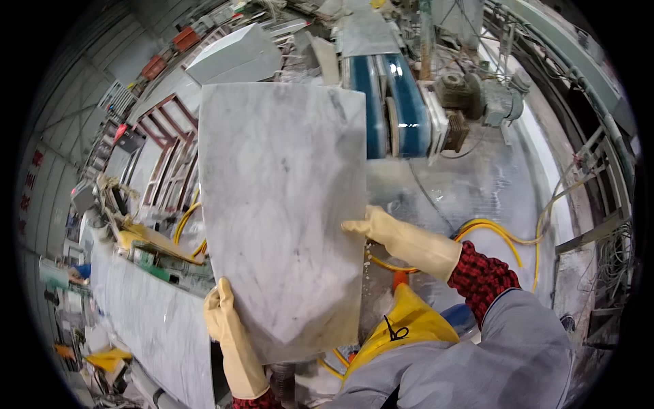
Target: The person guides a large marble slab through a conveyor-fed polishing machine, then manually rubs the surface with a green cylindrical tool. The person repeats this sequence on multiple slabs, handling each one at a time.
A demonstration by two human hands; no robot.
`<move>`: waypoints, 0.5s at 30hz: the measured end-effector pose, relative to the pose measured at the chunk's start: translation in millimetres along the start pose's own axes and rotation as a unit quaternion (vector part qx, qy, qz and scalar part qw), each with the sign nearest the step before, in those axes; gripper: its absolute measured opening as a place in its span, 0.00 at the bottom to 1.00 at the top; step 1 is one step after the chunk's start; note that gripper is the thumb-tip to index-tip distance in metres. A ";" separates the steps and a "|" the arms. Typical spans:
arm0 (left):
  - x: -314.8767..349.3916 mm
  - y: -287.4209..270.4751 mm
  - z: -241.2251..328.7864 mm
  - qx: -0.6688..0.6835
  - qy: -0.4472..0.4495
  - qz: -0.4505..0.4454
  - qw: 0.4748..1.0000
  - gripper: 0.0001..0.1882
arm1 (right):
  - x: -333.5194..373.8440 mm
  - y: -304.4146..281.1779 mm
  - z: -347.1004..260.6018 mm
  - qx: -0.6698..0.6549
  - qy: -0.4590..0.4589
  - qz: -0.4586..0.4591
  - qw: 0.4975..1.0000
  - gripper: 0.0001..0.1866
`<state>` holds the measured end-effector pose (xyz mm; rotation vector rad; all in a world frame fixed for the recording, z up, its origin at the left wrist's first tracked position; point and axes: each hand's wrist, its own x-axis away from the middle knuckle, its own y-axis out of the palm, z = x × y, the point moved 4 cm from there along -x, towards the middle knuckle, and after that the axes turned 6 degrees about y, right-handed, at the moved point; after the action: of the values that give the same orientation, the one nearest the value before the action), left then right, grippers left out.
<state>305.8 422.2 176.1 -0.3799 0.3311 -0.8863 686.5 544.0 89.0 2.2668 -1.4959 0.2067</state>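
A large grey-white marble slab (pixel 283 198) with faint dark veining stands tilted in front of me, filling the middle of the view. My left hand (pixel 223 313), in a cream rubber glove, grips its lower left edge. At the right edge, about halfway down, my right hand (pixel 364 225) holds the slab with a finger lying over the front face. The other fingers of both hands are partly hidden behind the stone. Red-and-black checked cuffs show beyond the gloves.
Beyond the slab runs a machine with blue belts (pixel 407 102), with a grey motor (pixel 501 99) beside it. A yellow hose (pixel 501 230) curls over the wet floor at right. Another pale slab (pixel 153 313) lies at lower left. Red-brown racks (pixel 170 163) stand further left.
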 end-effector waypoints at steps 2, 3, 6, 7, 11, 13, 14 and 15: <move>-22.0 69.6 -13.5 0.072 -0.021 -0.009 0.997 0.28 | -4.5 -48.9 -48.8 0.009 0.022 0.040 0.999 0.31; -24.7 108.0 1.1 0.106 -0.026 -0.063 0.992 0.27 | -8.4 -74.3 -67.7 0.011 0.025 0.063 0.998 0.28; -17.1 203.0 19.6 0.212 -0.081 -0.091 0.970 0.25 | -19.5 -145.7 -95.4 -0.019 0.062 0.132 0.989 0.22; -13.4 229.6 27.1 0.255 -0.078 -0.104 0.958 0.26 | -21.0 -160.9 -101.6 -0.006 0.062 0.155 0.986 0.21; 2.0 293.9 22.1 0.157 -0.198 -0.120 0.960 0.30 | -12.8 -203.8 -106.6 0.091 -0.033 0.192 0.977 0.19; -2.1 318.7 3.3 0.073 -0.175 -0.215 0.958 0.33 | -11.8 -231.1 -81.6 0.092 -0.024 0.218 0.971 0.19; -5.7 327.4 -3.3 0.031 -0.165 -0.255 0.952 0.35 | -22.8 -252.4 -60.5 0.097 -0.011 0.222 0.970 0.19; 1.7 334.5 15.8 -0.014 -0.200 -0.236 0.951 0.37 | -33.2 -274.7 -38.5 0.101 0.004 0.227 0.969 0.19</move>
<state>542.1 615.7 38.7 -0.6707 -0.1332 -1.2432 925.5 680.6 41.4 2.0267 -2.0551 0.5220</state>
